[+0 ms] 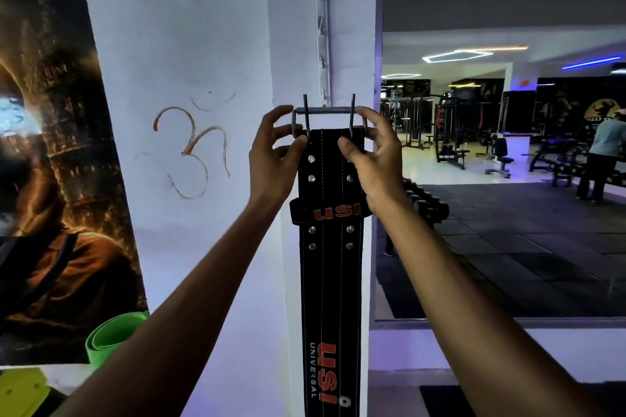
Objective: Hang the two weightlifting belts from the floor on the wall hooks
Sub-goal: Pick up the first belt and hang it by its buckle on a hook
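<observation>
Holding it up against the white pillar (321, 27), we have one black weightlifting belt (333, 281) hanging straight down from our two hands, its lower end running out of view at the bottom edge. It is a wide leather strap with pale lines of stitching along its length, pairs of silver rivets near the top, orange "USI" lettering with "UNIVERSAL" in white lower down, and a black keeper loop (325, 211) across it carrying the same orange letters. At its top sits a grey metal double-prong buckle (329, 118), both prongs standing upright above the frame bar.

Our left hand (274, 159) pinches the left end of the buckle frame between thumb and fingers; our right hand (376, 159) grips the right end the same way, thumb pressed on the strap's face. Just above the buckle, a white strip of wall hooks (323, 41) runs vertically up the pillar; we cannot tell whether the buckle touches the lowest hook.

Left of the pillar the wall carries an orange painted symbol (191, 149) and a large dark poster (50, 145), with a rolled green band (108, 335) below it. To the right the pillar's edge gives way to an open gym floor with machines (450, 132) and a standing person (603, 159) well apart from us.
</observation>
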{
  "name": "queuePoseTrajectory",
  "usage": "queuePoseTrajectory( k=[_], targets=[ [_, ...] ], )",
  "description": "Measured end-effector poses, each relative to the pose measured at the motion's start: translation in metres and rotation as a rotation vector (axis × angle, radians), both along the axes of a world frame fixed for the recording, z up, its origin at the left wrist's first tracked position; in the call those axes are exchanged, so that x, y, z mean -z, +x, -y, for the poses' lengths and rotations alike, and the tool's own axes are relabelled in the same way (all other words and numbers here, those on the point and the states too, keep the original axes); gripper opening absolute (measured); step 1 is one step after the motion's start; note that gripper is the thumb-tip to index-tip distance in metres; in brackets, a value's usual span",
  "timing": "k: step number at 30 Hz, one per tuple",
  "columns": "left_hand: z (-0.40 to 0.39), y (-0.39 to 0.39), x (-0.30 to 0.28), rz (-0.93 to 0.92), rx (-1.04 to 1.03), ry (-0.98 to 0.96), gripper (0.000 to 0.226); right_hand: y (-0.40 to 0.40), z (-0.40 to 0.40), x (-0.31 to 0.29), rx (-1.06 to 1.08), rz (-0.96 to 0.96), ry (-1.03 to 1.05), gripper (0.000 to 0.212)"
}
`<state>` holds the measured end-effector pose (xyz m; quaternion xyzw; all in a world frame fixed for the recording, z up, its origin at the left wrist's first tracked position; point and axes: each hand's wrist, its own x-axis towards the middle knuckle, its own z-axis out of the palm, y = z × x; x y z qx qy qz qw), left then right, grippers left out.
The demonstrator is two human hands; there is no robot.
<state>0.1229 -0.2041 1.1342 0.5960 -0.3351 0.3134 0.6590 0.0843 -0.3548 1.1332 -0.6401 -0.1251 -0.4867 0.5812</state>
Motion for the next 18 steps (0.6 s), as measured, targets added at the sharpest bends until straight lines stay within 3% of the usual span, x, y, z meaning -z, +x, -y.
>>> queuePoseTrajectory(
  k=[4,10,18],
  targets=[
    [0.000,0.007,0.000,-0.124,0.115,0.043,0.027,0.001,0.003,0.001,-0.047,-0.060,0.079,0.040],
    [0.003,0.013,0.005,-0.019,0.058,0.191,0.022,-0.002,0.002,0.011,-0.050,-0.033,0.002,0.036],
    [0.010,0.017,0.016,-0.074,0.056,0.083,0.013,0.004,0.006,0.020,0.006,-0.015,-0.050,0.029]
  ],
)
